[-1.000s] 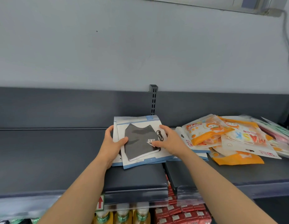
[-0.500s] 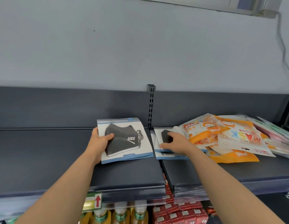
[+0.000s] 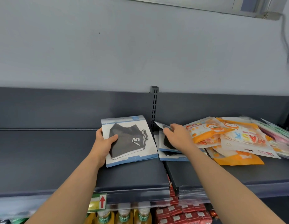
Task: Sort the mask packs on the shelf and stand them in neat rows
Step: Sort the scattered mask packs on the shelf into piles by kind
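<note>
Two hands meet at the middle of the shelf (image 3: 43, 151): the left hand (image 3: 103, 146) grips a flat-lying black-mask pack (image 3: 132, 143), thumb curled over its front, while the right hand (image 3: 177, 138) pinches the top pack (image 3: 159, 125) of a small stack (image 3: 171, 157) beside heaped orange packs (image 3: 221, 136).

Left of centre: your left hand (image 3: 105, 144) holds the single mask pack (image 3: 132, 143) by its left edge, on the shelf (image 3: 43, 159).
Back wall: slotted post (image 3: 154, 107), just behind that pack's right corner.
Right of the post: small stack (image 3: 171, 156) under your right hand (image 3: 177, 136), its top pack (image 3: 160, 125) tipped up in the fingers.
Far right: loose heap of packs (image 3: 237, 139), right against the stack.
Below the shelf: bottles (image 3: 124, 215) left, cartons (image 3: 181, 212) beside them to the right.
</note>
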Demonstrator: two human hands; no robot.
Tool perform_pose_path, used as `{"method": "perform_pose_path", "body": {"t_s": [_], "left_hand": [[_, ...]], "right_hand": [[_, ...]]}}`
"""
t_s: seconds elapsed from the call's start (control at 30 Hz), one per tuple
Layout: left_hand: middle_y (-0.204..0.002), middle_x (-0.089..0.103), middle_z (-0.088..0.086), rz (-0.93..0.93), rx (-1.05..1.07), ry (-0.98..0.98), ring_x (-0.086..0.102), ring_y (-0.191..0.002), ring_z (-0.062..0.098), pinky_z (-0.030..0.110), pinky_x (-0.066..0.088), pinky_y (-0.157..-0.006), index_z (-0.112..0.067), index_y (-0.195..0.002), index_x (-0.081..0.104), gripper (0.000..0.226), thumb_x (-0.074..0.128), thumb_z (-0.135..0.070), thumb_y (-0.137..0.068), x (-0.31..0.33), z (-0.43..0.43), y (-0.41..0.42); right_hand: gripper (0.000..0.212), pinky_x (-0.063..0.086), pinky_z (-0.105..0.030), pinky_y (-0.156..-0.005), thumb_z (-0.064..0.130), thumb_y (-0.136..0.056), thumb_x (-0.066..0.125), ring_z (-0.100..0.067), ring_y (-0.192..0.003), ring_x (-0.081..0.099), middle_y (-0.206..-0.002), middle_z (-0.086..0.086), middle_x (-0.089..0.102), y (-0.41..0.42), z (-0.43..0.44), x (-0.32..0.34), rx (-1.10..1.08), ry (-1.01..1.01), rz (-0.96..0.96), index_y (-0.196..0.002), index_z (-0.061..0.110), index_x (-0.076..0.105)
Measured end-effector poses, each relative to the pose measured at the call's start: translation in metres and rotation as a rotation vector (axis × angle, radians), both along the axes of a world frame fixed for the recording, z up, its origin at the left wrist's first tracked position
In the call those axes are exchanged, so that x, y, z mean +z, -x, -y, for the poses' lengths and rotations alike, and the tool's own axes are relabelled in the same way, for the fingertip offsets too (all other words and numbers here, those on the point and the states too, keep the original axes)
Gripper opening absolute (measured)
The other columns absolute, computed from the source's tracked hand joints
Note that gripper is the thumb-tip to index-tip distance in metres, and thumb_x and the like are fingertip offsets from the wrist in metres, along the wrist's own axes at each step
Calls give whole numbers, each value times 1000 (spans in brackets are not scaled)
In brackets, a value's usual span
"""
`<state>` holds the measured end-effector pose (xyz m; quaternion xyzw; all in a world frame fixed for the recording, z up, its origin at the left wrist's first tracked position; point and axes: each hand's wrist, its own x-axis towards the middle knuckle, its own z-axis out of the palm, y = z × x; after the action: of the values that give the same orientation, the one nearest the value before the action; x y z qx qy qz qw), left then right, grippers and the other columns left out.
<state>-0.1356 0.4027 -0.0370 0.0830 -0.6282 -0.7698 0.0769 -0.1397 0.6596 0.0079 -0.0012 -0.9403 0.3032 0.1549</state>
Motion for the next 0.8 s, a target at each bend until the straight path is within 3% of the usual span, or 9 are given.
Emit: {"method": "perform_pose_path", "body": {"t_s": [0.1, 0.17, 0.23, 0.33, 0.4, 0.47, 0.57, 0.7, 0.8], "left_hand": [[-112, 60, 3, -8, -1, 26, 63, -89, 16, 31, 51, -66, -21, -141, 28, 59, 63, -14, -93, 1, -4, 0], [-107, 60, 0, 5, -6, 35, 62, -88, 15, 30, 51, -66, -19, -141, 26, 57, 61, -19, -96, 5, -8, 1], [-106, 60, -1, 19, -15, 42, 62, -89, 16, 33, 54, -71, -20, -139, 27, 51, 56, -28, -98, 8, -12, 2], [-105, 62, 0, 38, -34, 44, 63, -93, 19, 46, 54, -91, -23, -133, 30, 50, 57, -41, -95, 12, -14, 3], [-105, 62, 0, 37, -54, 71, 63, -91, 20, 46, 53, -93, -24, -132, 29, 60, 67, -40, -89, 14, -15, 2], [-105, 63, 0, 31, -74, 90, 65, -90, 22, 42, 55, -86, -24, -132, 27, 71, 77, -30, -82, 15, -16, -1], [-104, 60, 0, 1, -63, 96, 64, -90, 18, 39, 54, -78, -25, -134, 26, 76, 78, -9, -81, 13, -15, -3], [-107, 61, 2, -39, -70, 45, 65, -90, 18, 35, 55, -72, -29, -134, 25, 67, 69, -7, -88, 15, -15, -4], [-113, 61, -1, -70, -79, 50, 65, -99, 17, 35, 55, -81, -30, -131, 26, 71, 76, -19, -83, 16, -16, -5]], "right_hand": [[36, 50, -41, -76, 25, -91, 43, -31, -80, 60, -87, -16, 65, -5, 11, 8, 54, 137, -173, -99, -4, 63], [34, 51, -40, -77, 19, -92, 45, -32, -80, 61, -97, -20, 69, -11, 22, 12, 140, 202, -197, -110, -3, 65], [38, 50, -32, -75, 20, -92, 50, -22, -81, 62, -107, -11, 71, -15, 35, 9, 250, 197, -124, -125, 8, 64], [54, 42, -25, -92, 38, -88, 62, -11, -109, 56, -133, 5, 58, -15, 45, -5, 352, 40, 65, -138, 19, 54], [56, 36, -32, -109, 43, -89, 62, -14, -126, 49, -141, 6, 52, -15, 47, -12, 409, 52, 153, -138, 17, 53], [43, 40, -36, -109, 33, -94, 56, -21, -124, 52, -139, -4, 56, -14, 46, -15, 472, 155, 184, -131, 11, 58], [41, 37, -13, -99, 14, -94, 53, -10, -127, 48, -143, 6, 51, -7, 39, -17, 400, 224, 97, -135, 16, 57], [54, 21, -48, -117, 32, -90, 59, -17, -142, 29, -152, 5, 35, 4, 31, -22, 228, 20, 58, -142, 27, 45], [55, 21, -45, -119, 39, -92, 60, -15, -146, 21, -158, 4, 27, -4, 47, -23, 358, 11, 90, -144, 30, 43]]}}
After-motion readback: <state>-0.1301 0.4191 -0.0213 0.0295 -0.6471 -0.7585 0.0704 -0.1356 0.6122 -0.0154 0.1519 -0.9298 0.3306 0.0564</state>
